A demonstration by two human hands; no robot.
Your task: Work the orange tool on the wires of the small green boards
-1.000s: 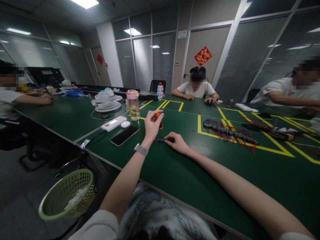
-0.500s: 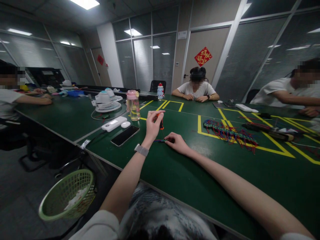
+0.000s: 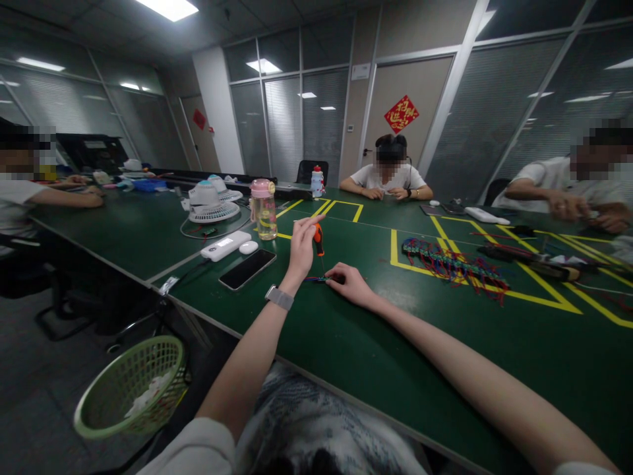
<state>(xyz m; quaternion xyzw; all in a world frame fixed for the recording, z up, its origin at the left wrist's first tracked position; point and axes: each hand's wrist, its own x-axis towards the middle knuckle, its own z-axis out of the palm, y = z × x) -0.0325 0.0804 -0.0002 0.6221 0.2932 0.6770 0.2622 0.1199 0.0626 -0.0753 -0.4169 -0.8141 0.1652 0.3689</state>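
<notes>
My left hand (image 3: 301,247) is at a small screwdriver (image 3: 319,239) with an orange and black handle. Its index finger stretches out past the handle's top while the rest of the grip is partly hidden. The thin shaft points down, its tip at a small green circuit board (image 3: 321,280) with red and blue wires, low on the table. My right hand (image 3: 350,284) rests on the table and pinches the board's right end between thumb and fingers, covering part of it.
Left of my hands lie a black phone (image 3: 248,269), a white power bank (image 3: 226,245) and a pink-lidded bottle (image 3: 264,210). Wired green boards (image 3: 455,262) lie in a row to the right. A green basket (image 3: 129,386) stands below the table. Several people sit around it.
The fingers of my left hand have straightened and shifted around the screwdriver handle, showing more of it. My right hand stays in place on the board.
</notes>
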